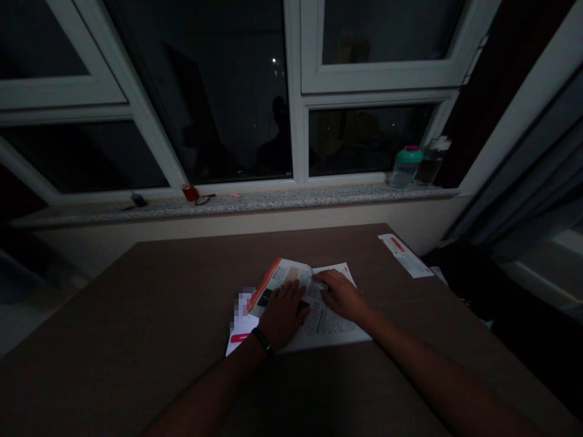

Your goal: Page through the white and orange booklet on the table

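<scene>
A printed booklet [337,325] lies opened on the dark brown table [182,273]. Its left side has an orange-red edge and is slightly raised. My left hand [285,306], with a dark band on its wrist, rests flat on that left side, fingers spread. My right hand [341,294] lies on the right page, its fingertips touching the paper near the curved fold; its fingers are bent but apart. Partly under the booklet's left edge is a phone [239,331] with a lit screen, part of it pixelated.
A white printed sheet [405,255] lies at the table's right edge. On the speckled windowsill [291,200] stand a teal-lidded bottle [407,167], a clear bottle [432,161] and a small red container [190,193]. Grey curtains [523,158] hang at the right. The room is dim.
</scene>
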Tool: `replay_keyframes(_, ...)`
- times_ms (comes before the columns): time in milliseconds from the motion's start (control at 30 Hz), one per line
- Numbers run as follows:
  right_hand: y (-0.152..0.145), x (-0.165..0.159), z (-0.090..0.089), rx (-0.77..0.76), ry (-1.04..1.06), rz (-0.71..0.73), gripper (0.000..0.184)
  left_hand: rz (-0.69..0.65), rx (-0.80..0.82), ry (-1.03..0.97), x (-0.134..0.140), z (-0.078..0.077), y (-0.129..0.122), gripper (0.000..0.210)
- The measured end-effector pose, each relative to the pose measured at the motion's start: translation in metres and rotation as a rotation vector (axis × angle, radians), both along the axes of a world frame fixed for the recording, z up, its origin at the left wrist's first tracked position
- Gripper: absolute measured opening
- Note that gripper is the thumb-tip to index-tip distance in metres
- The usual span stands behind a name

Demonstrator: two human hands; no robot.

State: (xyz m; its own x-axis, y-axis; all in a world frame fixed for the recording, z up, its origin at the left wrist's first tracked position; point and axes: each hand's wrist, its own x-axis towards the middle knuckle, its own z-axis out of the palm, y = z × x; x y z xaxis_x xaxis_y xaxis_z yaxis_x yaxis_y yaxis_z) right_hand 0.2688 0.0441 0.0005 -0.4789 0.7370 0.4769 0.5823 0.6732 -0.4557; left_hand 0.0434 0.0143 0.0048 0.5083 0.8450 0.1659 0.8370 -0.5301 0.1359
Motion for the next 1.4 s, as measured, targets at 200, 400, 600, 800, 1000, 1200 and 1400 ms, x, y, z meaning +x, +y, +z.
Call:
replay_keyframes(200,-0.001,0.001,0.001,0.002,-0.013,0.066,0.055,-0.009,0.011,-0.083,-0.001,-0.003,0.001,0.047)
replay_keyframes(400,-0.004,0.0,-0.002,-0.044,-0.023,0.168,0.055,-0.047,0.075,-0.224,-0.003,-0.007,0.004,0.066)
replay_keyframes(600,-0.01,-0.002,0.004,-0.094,-0.031,0.311,0.056,-0.071,0.042,-0.068,-0.004,-0.008,0.005,0.053)
replay_keyframes(800,-0.005,-0.001,0.004,-0.009,0.025,0.005,0.04,-0.004,0.003,0.022,-0.003,-0.002,0.0,0.05)
replay_keyframes(1000,0.005,0.005,-0.008,0.0,-0.074,-0.286,0.024,0.035,0.005,0.039,-0.004,0.0,0.0,0.05)
replay_keyframes(1200,0.0,0.001,-0.002,-0.023,-0.026,-0.237,0.021,0.073,0.055,0.051,-0.005,0.001,0.004,0.049)
replay_keyframes(1400,-0.011,-0.009,0.01,0.013,-0.098,0.049,0.025,0.071,0.072,0.058,0.0,0.007,-0.001,0.053)
